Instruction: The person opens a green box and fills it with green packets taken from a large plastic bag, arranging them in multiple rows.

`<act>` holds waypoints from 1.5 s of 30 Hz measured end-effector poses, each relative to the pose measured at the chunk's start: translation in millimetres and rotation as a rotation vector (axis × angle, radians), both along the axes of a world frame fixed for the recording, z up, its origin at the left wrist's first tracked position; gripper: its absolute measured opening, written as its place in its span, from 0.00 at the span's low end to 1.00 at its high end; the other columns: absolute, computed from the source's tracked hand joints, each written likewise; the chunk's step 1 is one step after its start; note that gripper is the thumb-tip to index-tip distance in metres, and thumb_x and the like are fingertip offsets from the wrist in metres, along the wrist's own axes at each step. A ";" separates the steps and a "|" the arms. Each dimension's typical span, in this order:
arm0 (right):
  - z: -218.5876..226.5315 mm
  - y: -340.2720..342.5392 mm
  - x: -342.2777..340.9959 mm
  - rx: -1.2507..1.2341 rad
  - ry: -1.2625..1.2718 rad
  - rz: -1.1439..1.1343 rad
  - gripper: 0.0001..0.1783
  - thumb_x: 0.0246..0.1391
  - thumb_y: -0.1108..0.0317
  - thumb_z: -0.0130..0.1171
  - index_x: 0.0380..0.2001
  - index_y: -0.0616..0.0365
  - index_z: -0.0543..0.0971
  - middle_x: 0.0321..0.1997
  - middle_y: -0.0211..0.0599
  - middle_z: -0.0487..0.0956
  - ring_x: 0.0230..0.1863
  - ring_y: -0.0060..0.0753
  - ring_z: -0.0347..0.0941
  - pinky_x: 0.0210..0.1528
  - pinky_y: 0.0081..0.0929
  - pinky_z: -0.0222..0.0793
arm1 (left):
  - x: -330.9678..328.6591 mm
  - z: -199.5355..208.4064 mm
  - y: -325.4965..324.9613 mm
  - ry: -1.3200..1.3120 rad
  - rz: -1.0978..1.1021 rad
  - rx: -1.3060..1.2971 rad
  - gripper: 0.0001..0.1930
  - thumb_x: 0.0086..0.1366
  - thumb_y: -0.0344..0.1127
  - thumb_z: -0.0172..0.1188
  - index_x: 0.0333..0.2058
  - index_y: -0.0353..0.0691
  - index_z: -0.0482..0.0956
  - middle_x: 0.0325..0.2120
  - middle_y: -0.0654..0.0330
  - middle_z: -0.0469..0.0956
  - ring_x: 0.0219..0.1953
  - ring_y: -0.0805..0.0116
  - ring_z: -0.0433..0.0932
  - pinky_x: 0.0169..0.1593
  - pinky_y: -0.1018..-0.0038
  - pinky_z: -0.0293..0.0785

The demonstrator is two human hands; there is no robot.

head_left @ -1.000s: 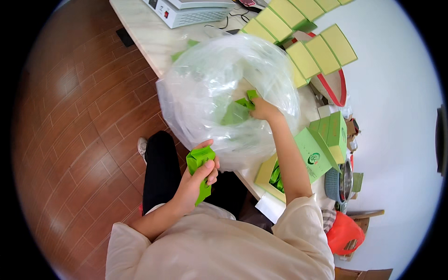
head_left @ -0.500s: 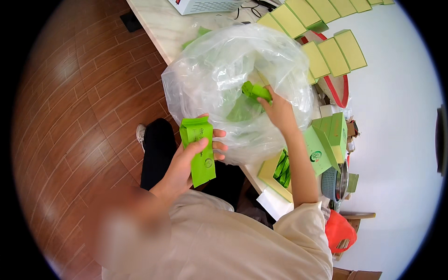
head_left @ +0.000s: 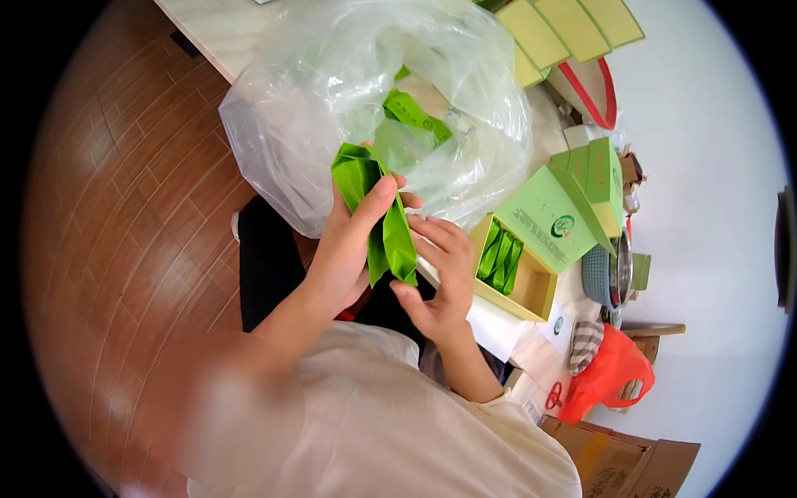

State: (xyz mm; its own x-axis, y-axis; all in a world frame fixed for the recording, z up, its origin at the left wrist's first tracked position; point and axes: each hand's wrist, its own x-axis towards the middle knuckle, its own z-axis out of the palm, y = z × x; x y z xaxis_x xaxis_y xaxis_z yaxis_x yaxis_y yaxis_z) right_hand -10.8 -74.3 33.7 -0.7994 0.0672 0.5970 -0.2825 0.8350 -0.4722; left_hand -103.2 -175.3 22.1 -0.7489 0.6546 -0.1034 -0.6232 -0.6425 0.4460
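My left hand (head_left: pixel 336 249) is closed around two bright green foil packets (head_left: pixel 400 241), the thumb pressed over them. Beside their lower ends is my right hand (head_left: pixel 448 282), its fingers and thumb apart; whether it touches the foil is hard to tell. Behind both hands a large clear plastic bag (head_left: pixel 274 124) gapes on the table, with loose green packets (head_left: pixel 415 114) inside. To the right stands an open pale green box (head_left: pixel 538 309) with its lid folded back. Several green packets (head_left: pixel 500 257) stand in a row in its left part.
Closed green boxes (head_left: pixel 604 183) sit behind the open lid. More yellow-green boxes (head_left: pixel 573 29) line the far right. A blue basket with a metal bowl (head_left: pixel 610 274), a red bag (head_left: pixel 614 373), red scissors (head_left: pixel 554 395) and a cardboard carton (head_left: pixel 618 461) are at the right.
My right hand has come out of the plastic bag to beside my left hand. The left hand, earlier holding one visible packet, now holds two. The view has shifted, showing more of the open box.
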 end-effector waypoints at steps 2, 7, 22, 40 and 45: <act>1.4 5.8 6.5 -0.032 -0.021 0.041 0.29 0.39 0.71 0.67 0.49 0.59 0.74 0.46 0.42 0.75 0.42 0.43 0.71 0.47 0.36 0.63 | 1.8 -5.3 2.7 0.058 -0.031 -0.079 0.27 0.69 0.42 0.49 0.62 0.47 0.52 0.43 0.61 0.67 0.42 0.69 0.70 0.45 0.74 0.71; 10.8 18.0 15.1 0.024 -0.115 0.145 0.29 0.36 0.69 0.68 0.48 0.58 0.75 0.37 0.37 0.74 0.35 0.38 0.69 0.37 0.31 0.63 | 9.4 -7.0 11.8 0.137 -0.122 -0.175 0.28 0.66 0.39 0.52 0.62 0.46 0.54 0.41 0.61 0.67 0.37 0.74 0.68 0.41 0.79 0.68; 0.2 22.1 31.2 0.032 0.073 0.291 0.10 0.39 0.72 0.68 0.27 0.56 0.78 0.27 0.30 0.71 0.28 0.32 0.67 0.29 0.28 0.59 | 22.1 -3.0 26.5 0.229 -0.140 -0.181 0.28 0.70 0.50 0.42 0.63 0.44 0.51 0.46 0.53 0.70 0.40 0.65 0.73 0.42 0.69 0.73; 0.1 -10.9 17.7 0.071 -0.209 -0.133 0.28 0.51 0.63 0.58 0.57 0.51 0.71 0.64 0.64 0.55 0.62 0.58 0.57 0.59 0.48 0.56 | 22.4 -15.3 20.3 0.218 0.130 0.078 0.31 0.71 0.57 0.29 0.65 0.47 0.46 0.54 0.49 0.64 0.54 0.61 0.68 0.56 0.64 0.67; -8.8 -9.4 18.2 0.165 -0.359 -0.127 0.40 0.57 0.42 0.42 0.64 0.62 0.58 0.69 0.64 0.45 0.71 0.62 0.37 0.68 0.53 0.30 | 32.7 -7.6 23.3 0.291 0.213 -0.096 0.35 0.68 0.63 0.28 0.65 0.47 0.46 0.54 0.51 0.65 0.56 0.62 0.67 0.60 0.63 0.63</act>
